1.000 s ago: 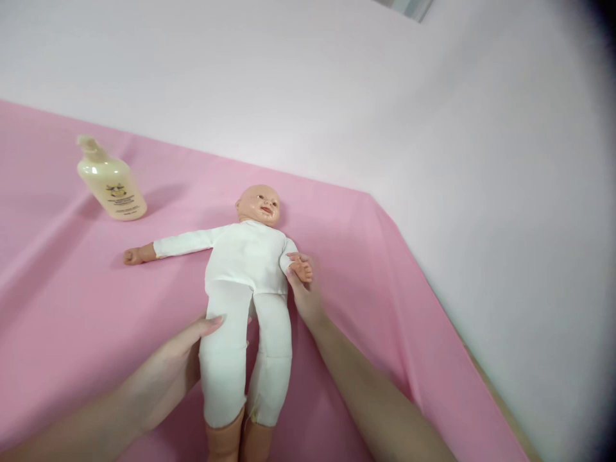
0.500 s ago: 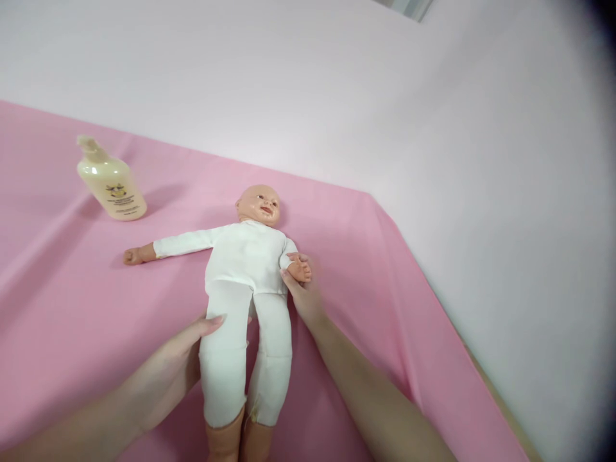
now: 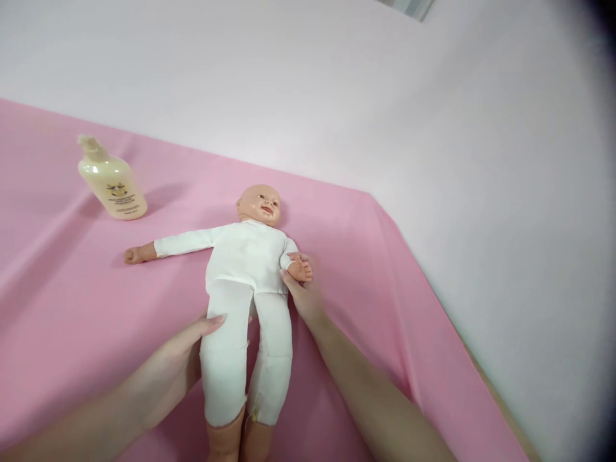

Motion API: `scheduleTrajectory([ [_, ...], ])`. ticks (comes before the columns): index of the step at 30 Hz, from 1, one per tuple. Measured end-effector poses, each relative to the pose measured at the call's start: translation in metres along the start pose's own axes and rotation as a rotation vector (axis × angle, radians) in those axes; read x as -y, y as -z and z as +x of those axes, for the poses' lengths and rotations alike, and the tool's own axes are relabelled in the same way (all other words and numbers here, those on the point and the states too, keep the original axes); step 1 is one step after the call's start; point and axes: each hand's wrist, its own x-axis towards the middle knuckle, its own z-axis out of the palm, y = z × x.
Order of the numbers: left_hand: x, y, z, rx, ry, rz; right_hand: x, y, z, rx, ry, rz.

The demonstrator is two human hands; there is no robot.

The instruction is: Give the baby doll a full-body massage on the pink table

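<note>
A baby doll (image 3: 245,256) with a white cloth body and plastic head, hands and lower legs lies on its back in the middle of the head view. My left hand (image 3: 190,346) is wrapped round the doll's thigh on the left, thumb on top and fingertips showing between the legs. At the doll's side on the right, my right hand (image 3: 305,295) is closed on it by the bent arm; the thumb touches the body, and the other fingers are mostly hidden behind the doll's arm and hand. The doll's other arm stretches out to the left.
A cream pump bottle (image 3: 115,186) with a printed label stands at the back left. Pink cloth (image 3: 356,256) covers the table, with folds near its right edge. A pale wall (image 3: 289,83) rises behind and to the right.
</note>
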Motion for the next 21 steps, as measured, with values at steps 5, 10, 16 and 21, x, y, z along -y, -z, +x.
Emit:
scheduleTrajectory([
  [5,-0.0005,-0.0003,0.0002,0.004,-0.002,0.001,-0.0018,0.0002,0.0002,0.003,0.000,0.008],
  [10,-0.0020,-0.0024,-0.0026,0.010,0.005,0.006,-0.0020,0.0002,0.0005,0.000,0.014,0.009],
  [16,-0.0022,-0.0030,-0.0028,0.004,-0.005,0.013,-0.0013,0.0005,0.0007,-0.012,0.022,0.018],
  [21,-0.0018,-0.0028,-0.0026,0.013,-0.013,0.005,-0.0022,0.0002,0.0009,-0.005,0.014,0.033],
])
